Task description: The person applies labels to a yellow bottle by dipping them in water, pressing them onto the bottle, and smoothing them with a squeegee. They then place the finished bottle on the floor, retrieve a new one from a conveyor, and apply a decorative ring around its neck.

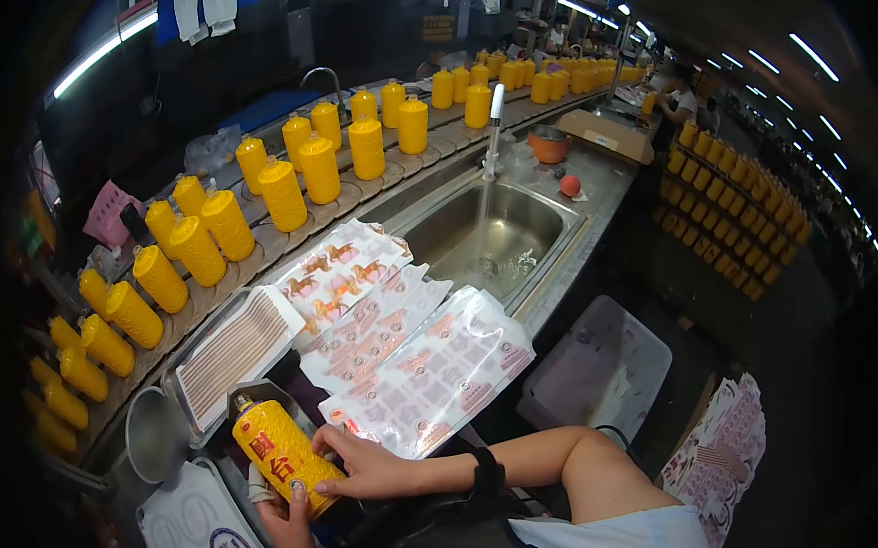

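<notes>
A yellow bottle (pixel 261 433) with red characters lies tilted in front of me, its neck toward the upper left. My left hand (pixel 288 527) grips it near its base, with the thumb up against its side. Over the lower right side of the bottle, my right hand (pixel 367 470) bends its fingers onto the surface, thumb near a small round emblem. A black band circles the right wrist. Right beside that hand lie printed decal sheets (pixel 430 372) with pinkish patterns. Beyond the bottle, a metal tray (pixel 197 425) holds a stack of brown-striped strips (pixel 240 344).
A sink (pixel 559 216) with running water from a tap (pixel 492 139) lies ahead. Plain yellow bottles (pixel 318 171) line a conveyor at the left. A plastic bin (pixel 602 364) stands right of the counter; racked bottles (pixel 726 203) and a co-worker (pixel 680 100) are farther back.
</notes>
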Available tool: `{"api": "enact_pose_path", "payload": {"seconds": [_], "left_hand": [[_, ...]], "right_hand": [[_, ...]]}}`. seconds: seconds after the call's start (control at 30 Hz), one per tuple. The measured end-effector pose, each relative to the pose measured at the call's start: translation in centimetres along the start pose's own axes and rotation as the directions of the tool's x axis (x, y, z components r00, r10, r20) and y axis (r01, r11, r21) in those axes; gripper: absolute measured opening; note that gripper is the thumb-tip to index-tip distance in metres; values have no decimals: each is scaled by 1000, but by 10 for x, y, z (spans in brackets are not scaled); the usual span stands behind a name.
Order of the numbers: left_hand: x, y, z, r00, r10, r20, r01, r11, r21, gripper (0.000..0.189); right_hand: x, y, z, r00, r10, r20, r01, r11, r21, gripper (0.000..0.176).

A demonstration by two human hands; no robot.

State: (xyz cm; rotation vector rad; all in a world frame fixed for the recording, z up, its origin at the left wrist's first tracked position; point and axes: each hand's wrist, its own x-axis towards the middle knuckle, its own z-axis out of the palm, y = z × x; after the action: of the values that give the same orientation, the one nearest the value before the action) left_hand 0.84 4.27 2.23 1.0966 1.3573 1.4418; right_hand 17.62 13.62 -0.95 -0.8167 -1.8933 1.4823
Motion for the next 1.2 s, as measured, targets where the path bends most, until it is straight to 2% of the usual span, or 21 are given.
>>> {"api": "enact_pose_path", "payload": {"seconds": [0.33, 0.53, 0.9, 1.0, 1.1, 1.2], "left_hand": [[-2, 4, 4, 999, 6, -42, -4, 999, 45, 64], [-1, 8, 6, 999, -47, -25, 47, 999, -14, 67], [0, 1, 1, 1000, -12, -19, 12, 1000, 12, 64], [-2, 4, 4, 999, -12, -44, 13, 1000, 6, 63], [-2, 0, 4, 998, -8, -57, 6, 1000, -31, 63], [-3, -5, 1, 999, -20, -49, 18, 999, -28, 63]], "right_hand": [[-2, -5, -3, 1000, 21, 23, -22, 1000, 16, 64], [-3, -4, -3, 999, 25, 37, -26, 999, 30, 64], [-1, -2, -3, 999, 22, 46, -23, 1000, 15, 65], [-3, -8, -5, 1000, -21, -7, 21, 999, 48, 55], [-2, -3, -3, 1000, 21, 9, -22, 996, 86, 56], [-2, 4, -1, 1000, -20, -8, 21, 997, 75, 57]]}}
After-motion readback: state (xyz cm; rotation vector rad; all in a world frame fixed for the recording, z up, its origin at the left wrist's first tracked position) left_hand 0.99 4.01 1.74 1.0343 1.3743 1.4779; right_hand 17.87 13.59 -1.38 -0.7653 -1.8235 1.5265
